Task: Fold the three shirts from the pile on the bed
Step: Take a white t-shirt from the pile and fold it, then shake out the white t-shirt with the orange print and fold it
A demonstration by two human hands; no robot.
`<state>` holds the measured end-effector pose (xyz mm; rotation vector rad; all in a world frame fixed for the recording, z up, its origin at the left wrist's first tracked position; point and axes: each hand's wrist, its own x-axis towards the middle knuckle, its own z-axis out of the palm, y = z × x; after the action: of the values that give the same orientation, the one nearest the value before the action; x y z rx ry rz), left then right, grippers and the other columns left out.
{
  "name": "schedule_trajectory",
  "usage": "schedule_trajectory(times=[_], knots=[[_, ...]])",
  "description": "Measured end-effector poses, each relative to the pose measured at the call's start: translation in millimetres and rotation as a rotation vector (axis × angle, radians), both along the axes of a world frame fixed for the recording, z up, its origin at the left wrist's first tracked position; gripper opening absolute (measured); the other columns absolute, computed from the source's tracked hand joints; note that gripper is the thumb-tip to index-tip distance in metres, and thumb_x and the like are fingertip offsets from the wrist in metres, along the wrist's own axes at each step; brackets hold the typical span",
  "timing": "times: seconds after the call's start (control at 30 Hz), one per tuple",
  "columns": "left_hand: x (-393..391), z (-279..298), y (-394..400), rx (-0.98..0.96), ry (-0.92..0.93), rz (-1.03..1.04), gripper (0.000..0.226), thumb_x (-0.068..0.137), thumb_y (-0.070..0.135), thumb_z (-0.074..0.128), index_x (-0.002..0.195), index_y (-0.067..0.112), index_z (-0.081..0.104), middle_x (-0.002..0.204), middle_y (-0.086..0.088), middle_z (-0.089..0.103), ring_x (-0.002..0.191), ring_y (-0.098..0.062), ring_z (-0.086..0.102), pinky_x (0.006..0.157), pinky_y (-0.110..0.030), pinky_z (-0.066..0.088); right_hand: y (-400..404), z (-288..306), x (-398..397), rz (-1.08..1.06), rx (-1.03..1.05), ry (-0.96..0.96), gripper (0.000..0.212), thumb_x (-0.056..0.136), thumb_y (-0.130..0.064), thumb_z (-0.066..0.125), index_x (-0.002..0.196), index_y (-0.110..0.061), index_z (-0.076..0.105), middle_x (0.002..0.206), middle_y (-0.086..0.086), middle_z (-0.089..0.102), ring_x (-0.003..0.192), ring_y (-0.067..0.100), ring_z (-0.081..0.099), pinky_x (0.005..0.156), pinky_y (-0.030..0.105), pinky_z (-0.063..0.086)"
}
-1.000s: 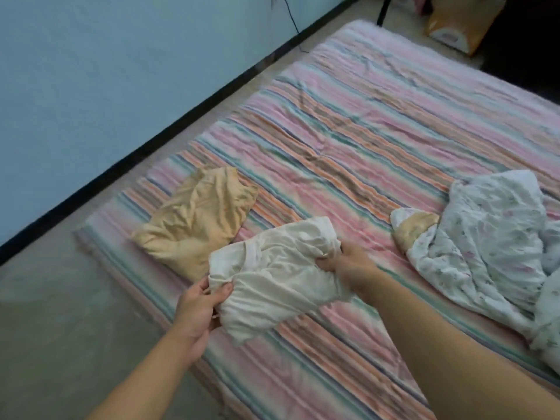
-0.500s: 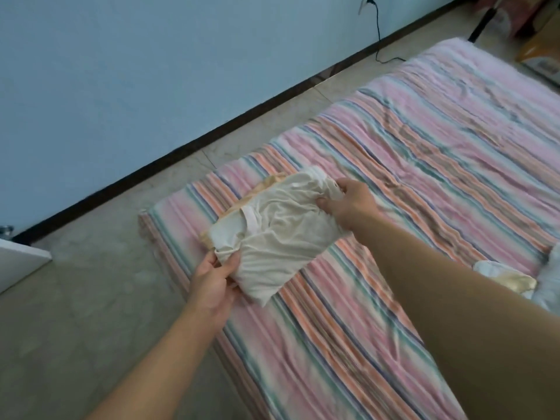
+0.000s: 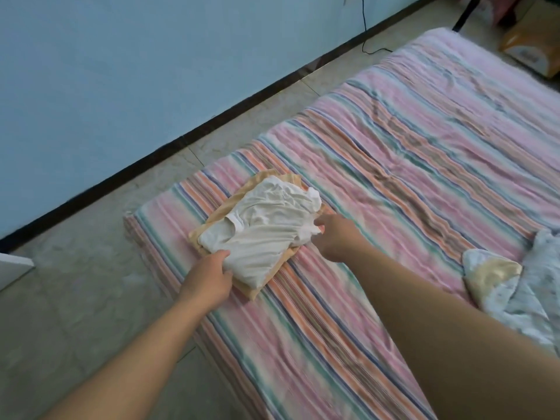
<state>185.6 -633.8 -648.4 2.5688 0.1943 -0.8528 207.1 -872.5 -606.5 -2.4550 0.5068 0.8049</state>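
A folded white shirt (image 3: 266, 225) lies on top of a folded tan shirt (image 3: 257, 286) near the bed's left corner. My left hand (image 3: 209, 277) grips the white shirt's near left edge. My right hand (image 3: 333, 237) pinches its right edge with curled fingers. A crumpled floral white shirt (image 3: 521, 292) with a tan inner patch lies at the right edge of the view, partly cut off.
The bed (image 3: 409, 165) has a pink, green and orange striped cover. Grey tiled floor (image 3: 75, 298) runs along its left side up to a blue wall. A black cable hangs down the wall, and an orange bag (image 3: 530, 53) stands beyond the bed's far corner.
Both hands carried the folded white shirt leftward and set it down on the folded tan shirt. The view swung left with them.
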Motion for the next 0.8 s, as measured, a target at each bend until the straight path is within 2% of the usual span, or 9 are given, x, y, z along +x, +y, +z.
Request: schedule_trajectory(times=[0.17,0.27,0.4,0.53,0.7,0.8], knots=[[3.6,38.4,-29.3,0.256,0.051,-0.424,0.041,0.097,0.024,0.041,0.137,0.027,0.049,0.139,-0.003,0.057,0.122,-0.027,0.056,0.094,-0.034,0.046,-11.3,26.4,-42.9,0.011,-0.046,0.045,0.033,0.097,-0.024,0.053,0.129,-0.015,0.061,0.126,0.007,0.063,0.105,0.026,0.061,0.084,0.031,0.047],[-4.1,67.0,-55.7,0.290,0.016,-0.651,0.038,0.099,0.026,0.038,0.136,0.028,0.049,0.140,-0.001,0.054,0.123,-0.025,0.054,0.094,-0.034,0.045,-24.9,51.5,-80.7,-0.016,-0.059,0.068,0.031,0.096,-0.027,0.054,0.122,-0.014,0.064,0.128,0.009,0.064,0.111,0.030,0.062,0.093,0.035,0.050],[-31.6,98.6,-93.0,0.249,0.018,-0.845,0.039,0.100,0.022,0.038,0.136,0.029,0.049,0.141,0.001,0.054,0.127,-0.024,0.054,0.099,-0.035,0.045,-40.2,85.0,-141.8,-0.033,0.009,0.184,0.034,0.097,-0.024,0.051,0.125,-0.009,0.063,0.132,0.013,0.062,0.117,0.032,0.060,0.100,0.040,0.050],[-68.7,145.1,-136.8,0.188,0.101,-0.966,0.042,0.099,0.026,0.043,0.141,0.028,0.048,0.145,-0.001,0.052,0.130,-0.023,0.052,0.102,-0.034,0.044,-74.7,130.4,-203.1,-0.118,-0.009,0.193,0.036,0.095,-0.026,0.053,0.123,-0.008,0.065,0.131,0.015,0.064,0.119,0.034,0.060,0.099,0.039,0.050],[-114.8,190.1,-196.9,0.138,0.055,-1.066,0.045,0.099,0.032,0.045,0.143,0.027,0.044,0.150,-0.001,0.047,0.132,-0.021,0.049,0.105,-0.033,0.042,-136.9,175.7,-278.8,-0.299,-0.048,0.100,0.029,0.094,-0.025,0.049,0.115,-0.012,0.065,0.121,0.013,0.065,0.111,0.034,0.063,0.091,0.039,0.051],[-154.3,212.2,-238.6,0.120,0.042,-1.111,0.046,0.098,0.035,0.049,0.143,0.026,0.045,0.149,-0.002,0.046,0.131,-0.022,0.050,0.104,-0.032,0.042,-174.0,194.4,-334.5,-0.370,-0.073,0.077,0.032,0.097,-0.026,0.048,0.121,-0.010,0.063,0.122,0.013,0.064,0.108,0.032,0.062,0.090,0.040,0.052]])
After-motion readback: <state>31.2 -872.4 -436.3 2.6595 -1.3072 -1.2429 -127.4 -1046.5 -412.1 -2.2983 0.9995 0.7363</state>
